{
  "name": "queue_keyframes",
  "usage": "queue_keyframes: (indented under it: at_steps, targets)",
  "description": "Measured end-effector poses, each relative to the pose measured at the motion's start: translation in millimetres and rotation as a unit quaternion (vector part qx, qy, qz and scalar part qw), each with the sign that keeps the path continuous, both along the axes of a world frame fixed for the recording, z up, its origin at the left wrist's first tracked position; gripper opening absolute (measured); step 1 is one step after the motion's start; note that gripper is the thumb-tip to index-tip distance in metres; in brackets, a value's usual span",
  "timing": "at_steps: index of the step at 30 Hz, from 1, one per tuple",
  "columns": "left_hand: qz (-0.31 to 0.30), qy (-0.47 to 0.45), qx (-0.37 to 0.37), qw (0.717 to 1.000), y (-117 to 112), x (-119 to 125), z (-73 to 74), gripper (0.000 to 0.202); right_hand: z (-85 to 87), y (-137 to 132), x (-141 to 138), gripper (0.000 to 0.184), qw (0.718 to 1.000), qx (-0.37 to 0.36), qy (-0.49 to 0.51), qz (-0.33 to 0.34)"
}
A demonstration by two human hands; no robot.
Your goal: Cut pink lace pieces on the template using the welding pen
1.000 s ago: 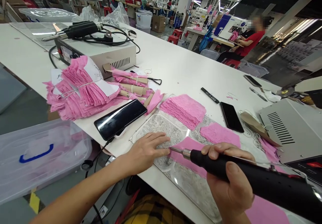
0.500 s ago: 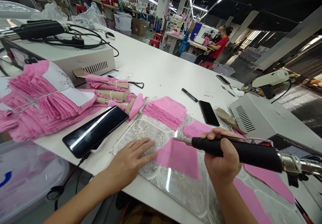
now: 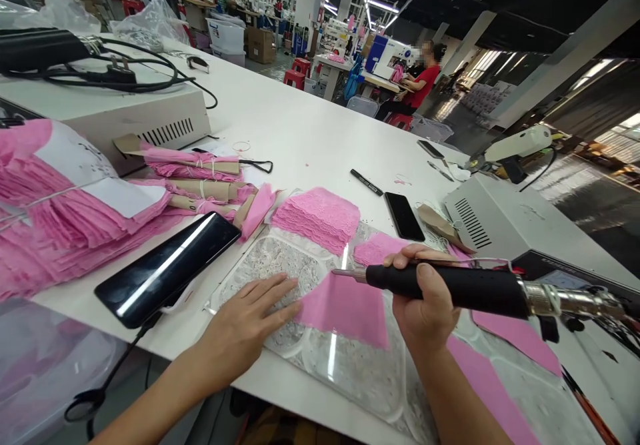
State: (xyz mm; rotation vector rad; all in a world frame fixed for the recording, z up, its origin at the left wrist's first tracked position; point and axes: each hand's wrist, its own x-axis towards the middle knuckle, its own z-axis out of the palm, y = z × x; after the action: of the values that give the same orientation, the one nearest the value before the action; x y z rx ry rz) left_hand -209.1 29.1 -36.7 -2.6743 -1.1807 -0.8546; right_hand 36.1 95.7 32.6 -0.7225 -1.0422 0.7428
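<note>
The right hand is gripping a black tool, its metal tip pointing left by a pink cloth. The left hand is resting at the cloth's left corner.

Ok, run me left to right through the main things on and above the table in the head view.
Tied pink bundle, large black phone, left hand, flat pink piece, right hand, right-side vented box.
</note>
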Motion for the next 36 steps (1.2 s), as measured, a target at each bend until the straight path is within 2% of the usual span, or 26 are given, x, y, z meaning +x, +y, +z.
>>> queue_keyframes:
  at_steps: [3,7,11,18,23,26,29,33,36]
  targets:
    - [-0.003,-0.002,0.008,1.0,0.8,-1.2,-0.8,0.076,7.0,0.1,9.5,0.007,1.0,-0.002,0.019,-0.021]
    - [-0.003,-0.001,0.012,1.0,2.5,-2.9,-0.3,0.075,16.6,-5.5,36.3,0.009,0.996,0.002,0.004,-0.088]
    - [0.0,0.009,0.016,1.0,3.8,-3.2,0.3,0.073,15.9,-12.6,58.4,0.009,0.991,-0.017,-0.001,-0.132]
    - [-0.001,0.015,0.018,1.0,5.1,-5.2,0.4,0.07,9.3,-13.1,61.6,0.009,0.993,0.01,-0.013,-0.117]
    - [-0.015,-0.048,0.01,0.999,3.5,-0.5,19.2,0.057,10.9,-15.4,63.0,0.009,0.993,0.008,0.001,-0.114]
    - [-0.032,-0.046,0.027,0.998,3.9,21.6,34.8,0.048,11.4,-17.2,66.2,0.009,0.993,0.001,0.013,-0.118]
    - [-0.072,-0.01,0.017,0.997,12.9,58.5,39.8,0.042,11.3,-18.2,69.8,0.009,0.992,0.004,0.02,-0.122]
    - [-0.096,0.034,0.006,0.995,33.2,107.1,28.2,0.029,11.2,-18.8,73.8,0.009,0.992,0.019,0.023,-0.125]
    - [-0.101,0.051,-0.001,0.994,42.0,128.3,18.4,0.026,11.0,-19.3,75.4,0.009,0.991,0.019,0.034,-0.128]
